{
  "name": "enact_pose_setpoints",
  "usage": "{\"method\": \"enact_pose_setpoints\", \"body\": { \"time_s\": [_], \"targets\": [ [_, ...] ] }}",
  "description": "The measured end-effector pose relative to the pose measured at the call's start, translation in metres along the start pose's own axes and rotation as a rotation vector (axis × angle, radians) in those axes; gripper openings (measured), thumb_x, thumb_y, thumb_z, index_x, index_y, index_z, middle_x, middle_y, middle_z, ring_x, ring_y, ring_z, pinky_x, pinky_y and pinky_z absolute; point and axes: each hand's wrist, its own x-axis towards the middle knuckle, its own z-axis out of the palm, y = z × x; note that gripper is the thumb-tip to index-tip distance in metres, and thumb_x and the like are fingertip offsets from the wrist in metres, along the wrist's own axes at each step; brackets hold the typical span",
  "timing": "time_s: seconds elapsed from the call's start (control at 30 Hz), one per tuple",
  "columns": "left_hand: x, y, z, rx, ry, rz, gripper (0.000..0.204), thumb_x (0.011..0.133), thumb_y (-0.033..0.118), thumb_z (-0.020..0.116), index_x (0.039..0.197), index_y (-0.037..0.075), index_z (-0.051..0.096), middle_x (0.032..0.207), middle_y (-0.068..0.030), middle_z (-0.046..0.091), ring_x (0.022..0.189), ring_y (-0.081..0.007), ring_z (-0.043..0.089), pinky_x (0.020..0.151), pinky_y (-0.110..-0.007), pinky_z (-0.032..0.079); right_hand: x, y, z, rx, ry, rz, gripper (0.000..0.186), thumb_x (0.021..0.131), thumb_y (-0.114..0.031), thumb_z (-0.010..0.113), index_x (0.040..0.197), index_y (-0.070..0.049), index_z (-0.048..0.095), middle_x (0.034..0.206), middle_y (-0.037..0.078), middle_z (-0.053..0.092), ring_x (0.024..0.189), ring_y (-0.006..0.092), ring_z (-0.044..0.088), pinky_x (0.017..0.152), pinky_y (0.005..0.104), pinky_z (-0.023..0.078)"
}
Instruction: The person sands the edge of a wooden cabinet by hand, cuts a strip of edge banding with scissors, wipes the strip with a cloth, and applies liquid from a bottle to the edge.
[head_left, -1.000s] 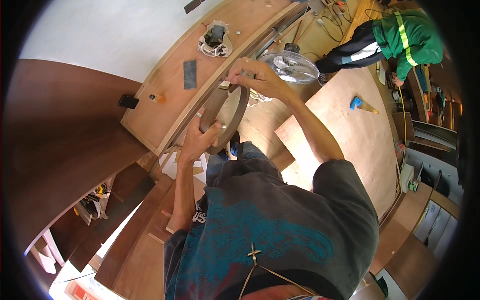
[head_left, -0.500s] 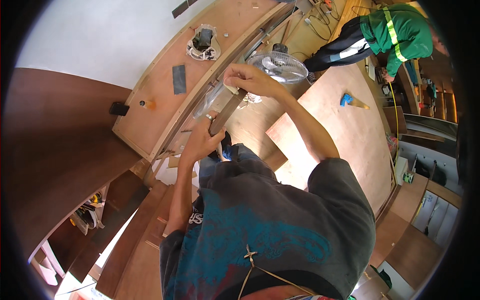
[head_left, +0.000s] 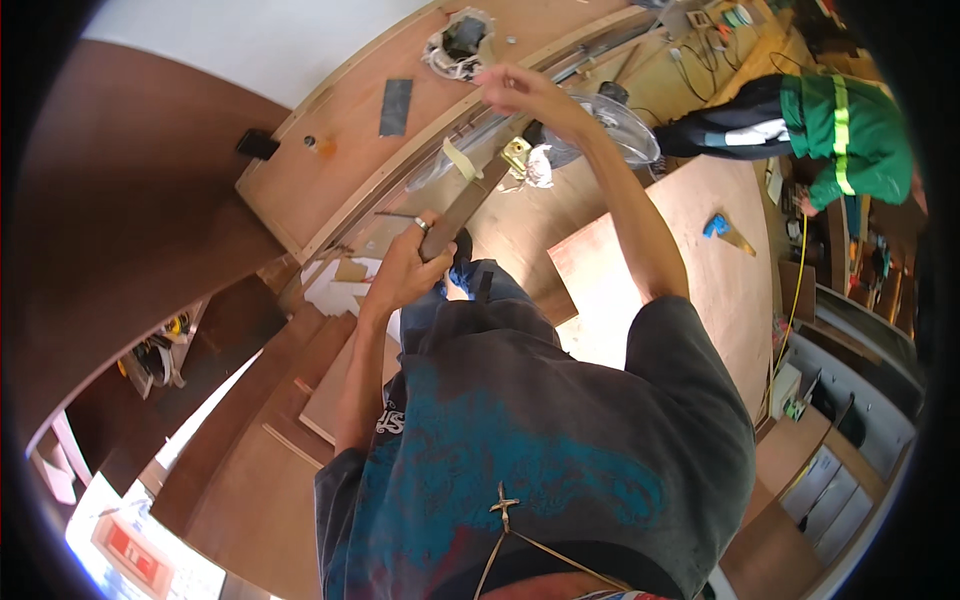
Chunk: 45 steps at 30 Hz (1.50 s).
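My left hand (head_left: 402, 268), with a ring on one finger, is closed round the lower end of a narrow brown wood strip (head_left: 468, 208). The strip slants up and away from me. A pale yellow, curled piece (head_left: 460, 160) sticks out from the strip near its far end. My right hand (head_left: 535, 103) is raised beyond the strip, apart from it, beside a whitish bag (head_left: 460, 45) with dark contents on the bench. Motion blurs its curled fingers, and whether they hold anything is not visible. A gold-coloured metal piece (head_left: 516, 152) and crumpled white plastic (head_left: 539, 167) show below that hand.
The long wooden bench (head_left: 345, 165) holds a dark rectangular sheet (head_left: 395, 107) and a black box-like item (head_left: 257, 144). A fan (head_left: 625, 130) stands ahead. To the right, a large light panel (head_left: 690, 240) carries a blue-handled tool (head_left: 715, 226). A person in green (head_left: 840, 130) bends beyond it.
My right hand has left the pale piece and moved up and away, toward the bag. The left hand still grips the wood strip. The view has shifted a little.
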Motion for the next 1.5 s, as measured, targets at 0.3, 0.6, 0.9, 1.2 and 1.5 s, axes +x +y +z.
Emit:
{"method": "enact_pose_setpoints", "body": {
  "time_s": [0.3, 0.6, 0.9, 1.2, 1.5],
  "targets": [
    [-0.017, -0.008, -0.009, -0.171, 0.165, -0.138, 0.021, 0.088, 0.015, 0.060, 0.104, 0.003, 0.054, 0.071, -0.0019, 0.054, 0.055, -0.0083, 0.050, 0.052, -0.025, 0.042, -0.017, -0.009, 0.082, -0.326, -0.339, -0.169, 0.034, 0.081, -0.022, 0.074, 0.113, -0.012, 0.068, 0.102, 0.006, 0.064, 0.096, 0.0185, 0.062, 0.085, 0.0301, 0.048],
    [-0.023, 0.001, -0.015, -0.101, 0.192, -0.157, 0.021, 0.088, 0.018, 0.061, 0.101, 0.003, 0.055, 0.073, -0.0029, 0.055, 0.056, -0.0092, 0.050, 0.053, -0.027, 0.042, -0.011, -0.008, 0.084, -0.313, -0.295, -0.235, 0.020, 0.088, -0.024, 0.065, 0.102, -0.013, 0.073, 0.094, 0.004, 0.072, 0.084, 0.0151, 0.067, 0.075, 0.0278, 0.050],
    [-0.018, 0.012, -0.011, -0.121, 0.131, -0.151, 0.018, 0.087, 0.016, 0.061, 0.099, 0.005, 0.055, 0.071, -0.0018, 0.052, 0.055, -0.0086, 0.049, 0.052, -0.026, 0.040, -0.009, 0.014, 0.082, -0.020, 0.240, -0.351, 0.025, 0.095, -0.021, 0.056, 0.082, -0.002, 0.067, 0.074, 0.004, 0.067, 0.071, 0.0122, 0.063, 0.069, 0.0269, 0.049],
    [-0.025, 0.002, -0.012, -0.208, 0.199, -0.192, 0.021, 0.086, 0.014, 0.062, 0.102, 0.002, 0.054, 0.077, -0.0027, 0.055, 0.057, -0.0089, 0.050, 0.053, -0.026, 0.041, -0.027, -0.010, 0.079, -0.219, -0.156, -0.282, 0.038, 0.083, -0.020, 0.072, 0.119, -0.010, 0.065, 0.110, 0.005, 0.066, 0.102, 0.0172, 0.058, 0.092, 0.0332, 0.044],
    [-0.042, -0.009, -0.022, -0.203, 0.249, -0.133, 0.022, 0.087, 0.014, 0.063, 0.103, 0.003, 0.054, 0.078, -0.0023, 0.054, 0.058, -0.0087, 0.050, 0.052, -0.026, 0.041, -0.009, 0.001, 0.088, -0.299, -0.221, -0.365, 0.019, 0.084, -0.016, 0.070, 0.100, -0.006, 0.071, 0.097, 0.006, 0.067, 0.095, 0.0188, 0.059, 0.084, 0.0318, 0.045]
  ]
}}
